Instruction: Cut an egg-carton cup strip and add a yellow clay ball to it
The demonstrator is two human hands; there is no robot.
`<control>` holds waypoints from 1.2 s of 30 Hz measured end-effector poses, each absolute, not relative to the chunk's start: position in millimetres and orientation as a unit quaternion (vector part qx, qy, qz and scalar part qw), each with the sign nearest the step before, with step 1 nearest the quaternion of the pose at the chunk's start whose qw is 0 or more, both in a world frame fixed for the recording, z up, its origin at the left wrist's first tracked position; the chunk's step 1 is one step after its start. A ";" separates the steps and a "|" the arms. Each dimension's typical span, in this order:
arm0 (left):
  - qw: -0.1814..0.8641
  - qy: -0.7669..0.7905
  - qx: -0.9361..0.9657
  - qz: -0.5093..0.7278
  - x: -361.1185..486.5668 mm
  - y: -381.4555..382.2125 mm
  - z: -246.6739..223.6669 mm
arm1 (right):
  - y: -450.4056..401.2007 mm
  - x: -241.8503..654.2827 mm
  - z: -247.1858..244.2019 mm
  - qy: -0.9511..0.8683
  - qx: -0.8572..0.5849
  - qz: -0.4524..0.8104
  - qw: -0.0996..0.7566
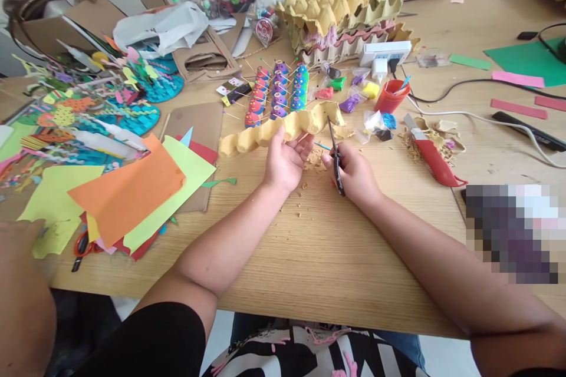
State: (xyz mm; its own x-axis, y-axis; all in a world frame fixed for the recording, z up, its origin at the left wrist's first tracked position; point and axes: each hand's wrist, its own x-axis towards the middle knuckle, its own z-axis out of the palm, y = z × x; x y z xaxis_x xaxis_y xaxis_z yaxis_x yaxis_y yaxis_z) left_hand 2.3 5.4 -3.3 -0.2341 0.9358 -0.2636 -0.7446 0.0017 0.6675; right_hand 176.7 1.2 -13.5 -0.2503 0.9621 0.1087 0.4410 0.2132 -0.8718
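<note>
My left hand (286, 160) holds a strip of yellow egg carton (259, 135) from the near side, thumb against it and palm turned up. A row of cups runs along the strip. In my right hand (357, 174) is a pair of scissors (338, 168) with dark handles. Its blades point away from me and meet the strip's right end, where a ragged piece hangs. Carton crumbs (313, 159) lie on the table beneath. Just behind the strip stand three painted egg-carton strips, one red (256, 100), one purple (279, 89) and one green-blue (300, 87), with sticks poking out.
Stacked egg trays (340, 3) stand at the back near a power strip (384, 52). An orange cup (392, 96) and a red-handled knife (431, 153) are to the right. Coloured paper (128, 194) covers the left, where another person's arm (24, 294) shows.
</note>
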 end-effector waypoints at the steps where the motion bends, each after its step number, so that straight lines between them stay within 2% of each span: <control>1: 0.603 0.373 0.130 0.693 1.7 6.0 -2.8 | -0.1 176.3 -11.3 -0.703 -0.509 0.365 0.337; 5: 0.601 0.382 0.122 0.691 -0.6 8.4 0.4 | -2.8 174.9 -6.4 -0.719 -0.522 0.344 0.304; 27: 0.469 0.381 0.200 0.771 5.0 6.9 -14.4 | -1.4 176.0 -9.4 -0.713 -0.491 0.386 0.320; 36: 0.483 0.408 0.169 0.756 3.2 7.5 -7.5 | 0.5 177.6 -6.7 -0.718 -0.471 0.401 0.319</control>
State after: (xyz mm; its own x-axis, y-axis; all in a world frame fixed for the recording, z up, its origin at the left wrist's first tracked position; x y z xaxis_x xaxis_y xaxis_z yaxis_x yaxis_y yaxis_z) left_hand 3.2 7.5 -7.5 -0.4765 0.8683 -0.1379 -0.5925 -0.2013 0.7800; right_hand 177.6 0.5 -6.7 -0.3532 0.9320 0.0816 0.4201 0.2360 -0.8763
